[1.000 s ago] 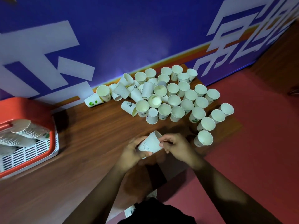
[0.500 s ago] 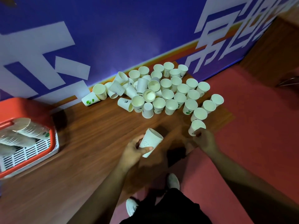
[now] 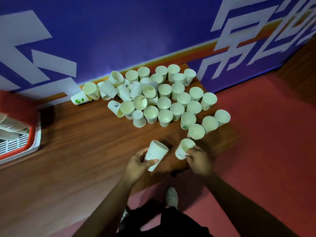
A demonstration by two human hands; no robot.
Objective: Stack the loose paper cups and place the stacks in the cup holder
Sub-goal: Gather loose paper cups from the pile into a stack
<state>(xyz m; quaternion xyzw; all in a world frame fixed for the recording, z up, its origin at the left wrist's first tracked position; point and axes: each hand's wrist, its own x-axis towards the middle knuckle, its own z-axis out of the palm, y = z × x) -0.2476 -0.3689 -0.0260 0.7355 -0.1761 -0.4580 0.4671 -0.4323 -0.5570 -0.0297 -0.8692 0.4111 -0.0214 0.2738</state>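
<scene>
My left hand (image 3: pixel 139 164) grips a small stack of white paper cups (image 3: pixel 156 154), tilted with its mouth up and to the right. My right hand (image 3: pixel 198 159) pinches the rim of a single paper cup (image 3: pixel 183 148) just right of that stack, lifted off the table. Behind them, several loose paper cups (image 3: pixel 164 103) crowd the far right part of the wooden table (image 3: pixel 77 159), most upright, some tipped over. The red and white cup holder (image 3: pixel 20 141) sits at the left edge with stacks of cups lying in it.
A blue wall banner (image 3: pixel 119 31) with white and orange shapes runs along the table's far edge. Red floor (image 3: pixel 265 151) lies to the right and below the table. A white shoe (image 3: pixel 171 196) shows beneath the table edge.
My right hand left the stack, reached right to a cup near the table's edge, picked it up and brought it back beside the stack. My left hand kept holding the stack.
</scene>
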